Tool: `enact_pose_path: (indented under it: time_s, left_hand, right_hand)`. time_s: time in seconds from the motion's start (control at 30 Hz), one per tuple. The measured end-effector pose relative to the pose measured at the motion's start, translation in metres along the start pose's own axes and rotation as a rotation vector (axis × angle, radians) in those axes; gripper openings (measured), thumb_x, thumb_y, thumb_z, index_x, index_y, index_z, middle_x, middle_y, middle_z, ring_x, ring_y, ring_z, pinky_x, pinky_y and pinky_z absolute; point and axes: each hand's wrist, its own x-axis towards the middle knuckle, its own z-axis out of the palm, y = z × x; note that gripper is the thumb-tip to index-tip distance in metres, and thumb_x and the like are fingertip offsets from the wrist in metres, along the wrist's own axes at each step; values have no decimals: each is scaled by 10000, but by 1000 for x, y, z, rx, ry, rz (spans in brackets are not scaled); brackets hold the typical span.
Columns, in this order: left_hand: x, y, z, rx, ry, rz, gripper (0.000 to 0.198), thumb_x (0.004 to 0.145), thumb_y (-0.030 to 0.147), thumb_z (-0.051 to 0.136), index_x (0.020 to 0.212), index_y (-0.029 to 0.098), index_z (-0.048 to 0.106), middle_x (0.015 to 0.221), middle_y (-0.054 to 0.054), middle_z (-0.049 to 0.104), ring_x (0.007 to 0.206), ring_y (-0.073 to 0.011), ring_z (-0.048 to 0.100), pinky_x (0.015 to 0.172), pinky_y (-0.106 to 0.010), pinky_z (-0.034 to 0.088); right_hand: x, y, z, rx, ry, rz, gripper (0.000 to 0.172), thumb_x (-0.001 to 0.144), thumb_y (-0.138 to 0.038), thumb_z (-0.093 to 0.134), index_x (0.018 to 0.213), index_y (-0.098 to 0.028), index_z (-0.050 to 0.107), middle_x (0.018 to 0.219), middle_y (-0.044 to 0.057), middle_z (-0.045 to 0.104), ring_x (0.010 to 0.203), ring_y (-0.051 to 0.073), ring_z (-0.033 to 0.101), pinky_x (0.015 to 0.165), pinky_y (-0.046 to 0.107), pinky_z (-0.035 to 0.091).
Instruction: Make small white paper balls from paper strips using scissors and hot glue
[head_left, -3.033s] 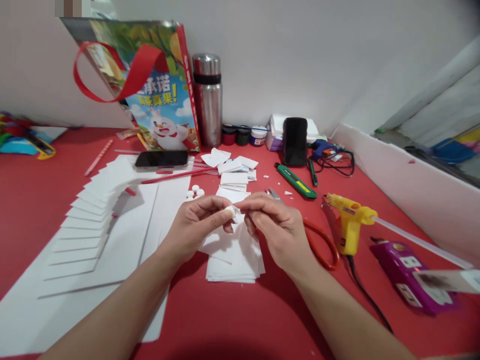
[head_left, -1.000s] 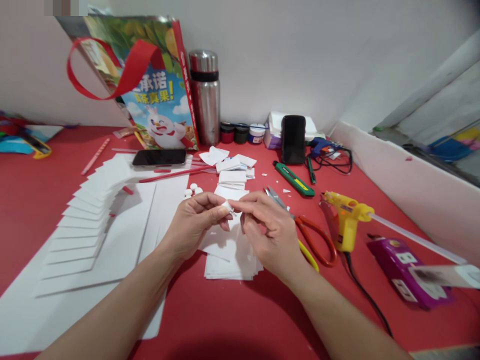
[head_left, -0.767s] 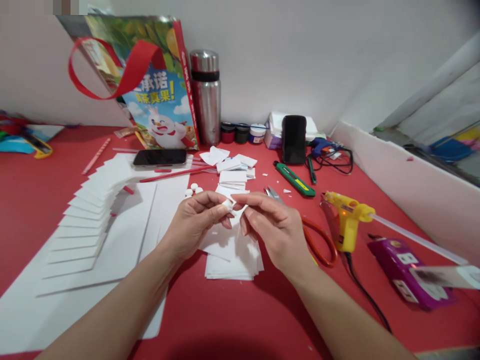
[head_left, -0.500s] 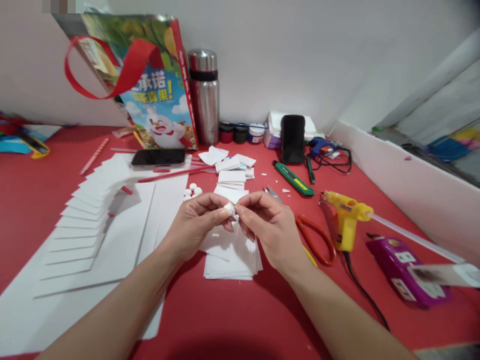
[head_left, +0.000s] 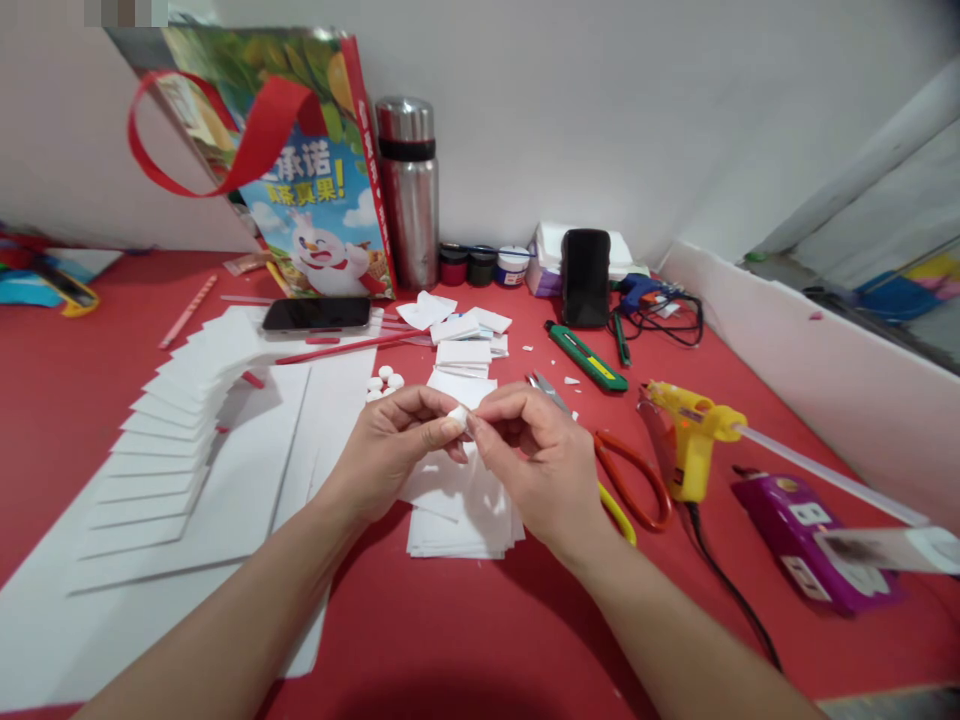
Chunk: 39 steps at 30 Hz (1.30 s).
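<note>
Between thumb and fingers, my left hand [head_left: 394, 440] pinches a small white lump [head_left: 458, 416], its material too small to make out. My right hand [head_left: 536, 460] is closed too, thumb and fingertips pressed at the lump's right edge. Several similar white balls [head_left: 385, 382] lie just beyond my left hand. Under both hands is a stack of white paper sheets [head_left: 457, 535]. Small white card pieces [head_left: 463, 354] are piled farther back. Scissors with red and yellow handles [head_left: 634, 480] lie right of my right hand, partly hidden by it.
A stepped white card model [head_left: 157, 450] covers the left. At right lie a yellow glue gun [head_left: 694, 440], a purple device [head_left: 810, 540] and a green cutter [head_left: 586, 357]. Behind stand a steel flask [head_left: 409, 200], a gift bag [head_left: 315, 200], paint jars [head_left: 482, 266] and a phone [head_left: 316, 314].
My right hand has shifted slightly to the right, and its fingers have curled more. More of the yellow scissor handle shows. My left hand stays nearly still with the white lump.
</note>
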Motion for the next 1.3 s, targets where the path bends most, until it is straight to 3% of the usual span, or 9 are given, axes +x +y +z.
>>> enact_pose_path:
  time_s: [0.23,0.63,0.9,1.03,1.2,1.3]
  left_hand:
    - [0,0,-1,2,-2,-5,134,759,223,816,829,151,727,694,-18,727,602,-119,666,646,-229,534]
    - [0,1,-3,68,-13,10,127,761,224,815,827,156,729,716,-10,731,614,-108,657,650,-215,523]
    - [0,0,-1,-41,-16,-18,151,764,247,812,829,146,720,708,-23,732,565,-107,653,620,-223,529]
    - [0,1,-1,-68,-27,-33,161,774,258,804,845,139,722,707,-28,729,561,-107,652,630,-228,541]
    - [0,1,-1,-73,-58,-23,126,810,240,773,844,129,724,721,-29,721,578,-93,649,633,-202,530]
    - [-1,2,-1,-70,-62,-30,120,824,240,760,842,128,723,717,-30,717,573,-88,644,623,-192,519]
  right_hand:
    - [1,1,-2,-96,-13,-60,119,857,-92,623,794,-192,617,784,3,625,662,103,585,553,219,474]
    - [2,2,-7,-211,-55,-116,102,862,-116,615,805,-198,636,808,20,645,727,137,596,633,268,486]
    - [5,-1,-12,-33,-91,77,124,932,-215,586,892,-189,701,793,8,665,539,81,552,502,230,457]
    - [4,1,-13,-56,-78,2,183,939,-196,569,974,-223,747,942,39,684,633,100,600,535,244,482]
    - [3,1,-12,-138,-107,-114,231,916,-135,570,995,-238,760,930,41,678,803,140,643,599,252,507]
    - [5,0,-12,-199,-98,-229,242,895,-111,572,989,-227,762,908,49,686,802,144,641,641,269,527]
